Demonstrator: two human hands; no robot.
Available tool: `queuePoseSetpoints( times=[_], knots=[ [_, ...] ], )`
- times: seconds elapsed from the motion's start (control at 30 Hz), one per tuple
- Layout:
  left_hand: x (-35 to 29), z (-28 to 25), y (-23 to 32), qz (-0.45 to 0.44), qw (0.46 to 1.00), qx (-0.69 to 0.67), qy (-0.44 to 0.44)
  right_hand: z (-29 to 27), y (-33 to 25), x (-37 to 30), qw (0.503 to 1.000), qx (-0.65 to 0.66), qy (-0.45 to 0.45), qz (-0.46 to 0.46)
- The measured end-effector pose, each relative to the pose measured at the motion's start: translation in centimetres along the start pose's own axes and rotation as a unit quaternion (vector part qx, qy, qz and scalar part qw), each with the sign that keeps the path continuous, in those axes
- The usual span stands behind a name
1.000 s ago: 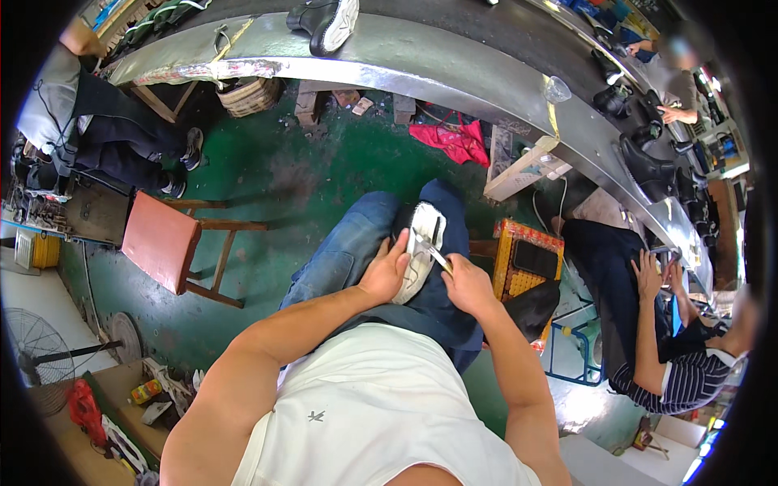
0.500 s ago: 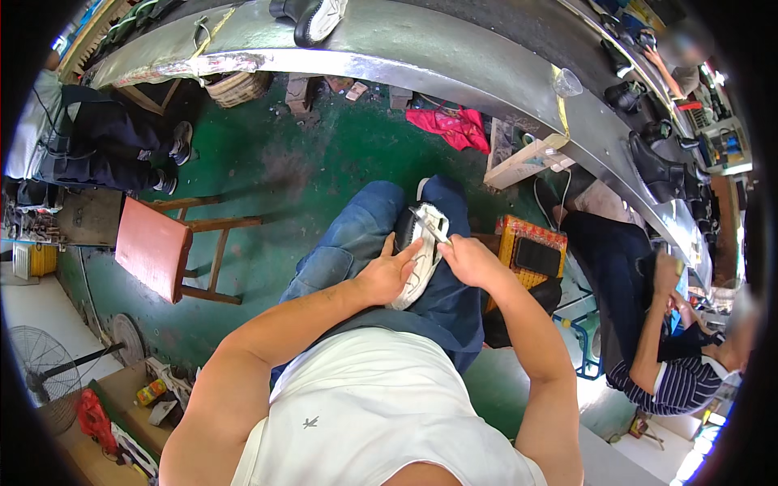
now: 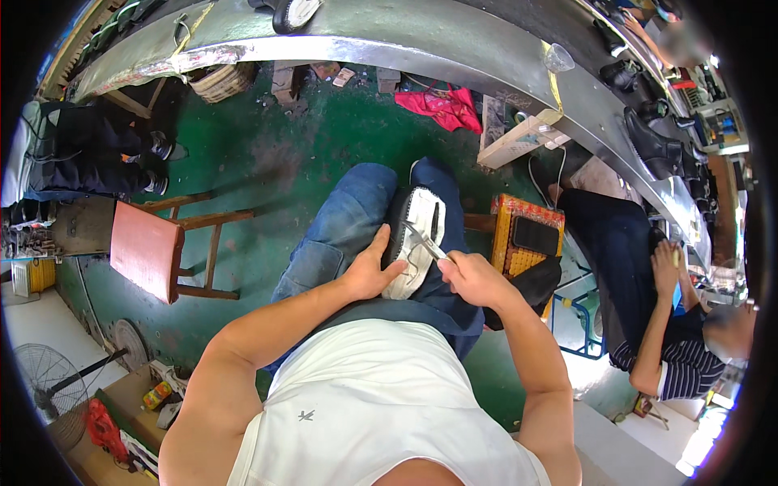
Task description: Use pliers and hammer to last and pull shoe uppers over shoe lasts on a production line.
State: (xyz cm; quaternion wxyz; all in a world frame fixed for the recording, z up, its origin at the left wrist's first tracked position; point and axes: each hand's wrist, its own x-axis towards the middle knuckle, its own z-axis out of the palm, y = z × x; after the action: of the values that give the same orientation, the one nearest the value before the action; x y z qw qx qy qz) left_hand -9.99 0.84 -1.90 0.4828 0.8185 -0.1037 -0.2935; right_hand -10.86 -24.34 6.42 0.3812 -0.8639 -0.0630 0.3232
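Note:
A black shoe (image 3: 427, 212) lies bottom up across my thighs, its underside pale white with a dark slot near the far end. My left hand (image 3: 373, 274) grips its near left side, thumb over the underside and a finger stretched along the dark edge. In my right hand (image 3: 468, 278) is a slim metal hand tool (image 3: 424, 242), whose exact kind I cannot make out. The tool points far and left across the underside, its tip near the left edge. A thin dark line, perhaps thread, curves over the pale surface near my left thumb.
A stool with a pinkish seat (image 3: 146, 251) stands to the left. On my right, a dark phone-like slab (image 3: 536, 235) rests on a yellow and red seat. A metal-edged bench (image 3: 389, 53) carrying shoes curves across the far side. A seated co-worker (image 3: 673, 348) is at right.
The tool's tip has come nearer to me along the underside, and my right hand has shifted nearer too. My left hand has slid slightly left, thumb and finger wider apart.

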Motion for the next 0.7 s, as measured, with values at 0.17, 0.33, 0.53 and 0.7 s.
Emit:
queuePoseSetpoints(
  times=[0.17, 0.33, 0.53, 0.7],
  knots=[
    [0.1, 0.5, -0.3, 0.019, 0.999, 0.028, -0.012, 2.1, 1.1, -0.2, 0.998, -0.06, 0.03, 0.02],
    [0.0, 0.8, -0.2, 0.016, 0.999, 0.021, -0.025, 1.3, 0.2, 0.2, 0.99, 0.055, 0.127, -0.032],
    [0.4, -0.7, -0.1, -0.001, 1.0, -0.015, -0.005, -0.5, -1.0, 2.4, 0.999, -0.027, 0.033, 0.024],
    [1.8, 2.2, -4.2, 0.122, 0.991, -0.019, 0.054, 0.2, 0.7, 2.2, 0.999, -0.01, -0.01, 0.052]
  ],
)
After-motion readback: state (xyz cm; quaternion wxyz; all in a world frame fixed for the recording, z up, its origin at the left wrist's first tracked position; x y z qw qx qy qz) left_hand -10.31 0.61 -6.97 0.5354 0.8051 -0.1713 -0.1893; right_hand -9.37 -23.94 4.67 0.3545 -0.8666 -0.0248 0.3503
